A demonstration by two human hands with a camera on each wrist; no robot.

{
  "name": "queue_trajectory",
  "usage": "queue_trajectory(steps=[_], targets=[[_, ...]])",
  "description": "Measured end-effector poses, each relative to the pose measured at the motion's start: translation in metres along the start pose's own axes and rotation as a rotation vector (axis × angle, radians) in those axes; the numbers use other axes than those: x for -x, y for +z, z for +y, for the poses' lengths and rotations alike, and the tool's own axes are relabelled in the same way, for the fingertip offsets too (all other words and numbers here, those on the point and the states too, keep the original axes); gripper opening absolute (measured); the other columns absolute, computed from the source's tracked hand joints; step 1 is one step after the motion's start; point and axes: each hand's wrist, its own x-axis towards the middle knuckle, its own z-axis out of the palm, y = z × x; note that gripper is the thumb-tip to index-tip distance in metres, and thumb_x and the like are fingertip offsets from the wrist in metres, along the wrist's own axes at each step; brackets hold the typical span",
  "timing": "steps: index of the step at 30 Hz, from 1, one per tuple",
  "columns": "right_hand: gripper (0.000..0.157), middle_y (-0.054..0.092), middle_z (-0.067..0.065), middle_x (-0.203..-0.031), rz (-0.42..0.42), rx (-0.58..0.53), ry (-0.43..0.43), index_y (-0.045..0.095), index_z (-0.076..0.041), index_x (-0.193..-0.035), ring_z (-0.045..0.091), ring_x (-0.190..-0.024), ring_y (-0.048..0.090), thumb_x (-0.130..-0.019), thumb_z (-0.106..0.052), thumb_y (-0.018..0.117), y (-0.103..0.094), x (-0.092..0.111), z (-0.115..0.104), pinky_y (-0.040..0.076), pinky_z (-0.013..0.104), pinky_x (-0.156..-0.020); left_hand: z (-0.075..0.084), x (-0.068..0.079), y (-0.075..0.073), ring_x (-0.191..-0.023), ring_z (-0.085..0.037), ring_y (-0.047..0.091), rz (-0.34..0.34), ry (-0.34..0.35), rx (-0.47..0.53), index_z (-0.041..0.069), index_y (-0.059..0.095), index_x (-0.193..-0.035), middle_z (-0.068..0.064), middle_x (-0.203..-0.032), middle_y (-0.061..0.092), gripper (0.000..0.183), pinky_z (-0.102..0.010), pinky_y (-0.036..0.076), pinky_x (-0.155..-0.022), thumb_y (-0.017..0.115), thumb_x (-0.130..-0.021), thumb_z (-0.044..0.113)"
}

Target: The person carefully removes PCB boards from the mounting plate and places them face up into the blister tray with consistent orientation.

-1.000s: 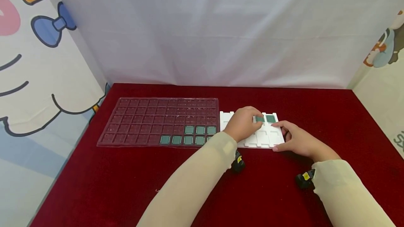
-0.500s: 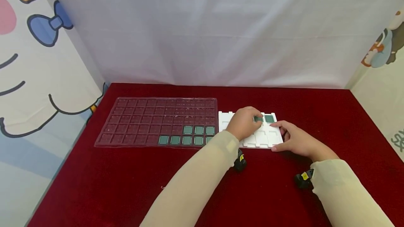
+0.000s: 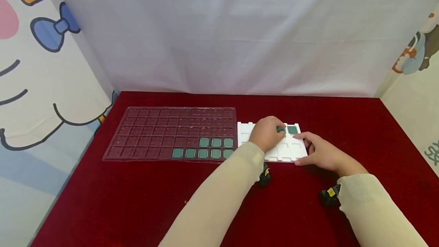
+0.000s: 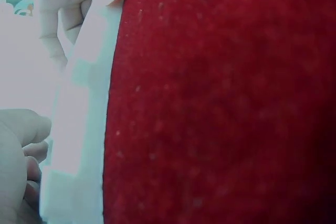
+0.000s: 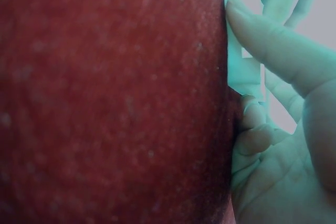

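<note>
A white tray [image 3: 286,148] with shallow square pockets lies at mid-table. My left hand [image 3: 266,134] reaches over it and covers its left-middle part. Its thumb and index finger are at a small dark green square chip [image 3: 280,129] in the tray's back row, pinching it. A second green chip [image 3: 292,130] sits in the pocket at the back right corner. My right hand [image 3: 317,151] grips the tray's right side, thumb [image 5: 252,27] on the front edge near the corner and other fingers along the side. The left hand's palm side is hidden in the head view.
Left of the white tray, nearly touching it, lies a large clear plastic tray [image 3: 157,132] with many pockets. Several green chips [image 3: 204,153] fill its front right pockets. A dark red cloth [image 3: 137,201] covers the table; a white curtain [image 3: 219,48] hangs behind.
My left wrist and forearm have shifted slightly right, uncovering more of the clear tray's front right corner. The left fingers stay at the same chip. The right hand keeps its hold.
</note>
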Motion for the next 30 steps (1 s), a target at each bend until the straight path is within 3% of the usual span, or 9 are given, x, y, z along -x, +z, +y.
queue_trajectory(steps=[9,18,30], targets=[[0.081,0.052,0.012,-0.101,-0.005,-0.002,0.003,0.043,0.004,-0.147,0.023,-0.078,0.047,-0.083,-0.017,0.088,0.001,-0.002,0.0,0.043,0.026,-0.061,-0.001,-0.005,0.003,-0.113,-0.008,0.063,0.006,-0.031,-0.069,0.02,0.08,-0.115,0.007,-0.12,0.07,0.019,-0.022,0.05,-0.097,0.072,-0.098,0.021],[0.083,0.052,0.011,-0.103,-0.007,0.011,0.022,0.042,0.003,-0.148,0.022,-0.08,0.047,-0.083,-0.018,0.088,0.0,-0.001,0.0,0.043,0.026,-0.061,0.007,-0.005,-0.003,-0.111,-0.006,0.063,-0.014,-0.041,-0.121,0.02,0.081,-0.114,0.008,-0.117,0.071,0.018,-0.02,0.049,-0.095,0.07,-0.099,0.021],[0.083,0.052,0.012,-0.104,-0.007,0.011,0.027,0.042,0.003,-0.149,0.023,-0.081,0.047,-0.083,-0.019,0.088,0.0,0.0,0.0,0.044,0.026,-0.062,0.007,-0.005,-0.003,-0.111,-0.006,0.063,-0.007,-0.032,-0.117,0.02,0.081,-0.113,0.008,-0.117,0.071,0.018,-0.019,0.049,-0.095,0.071,-0.099,0.021]])
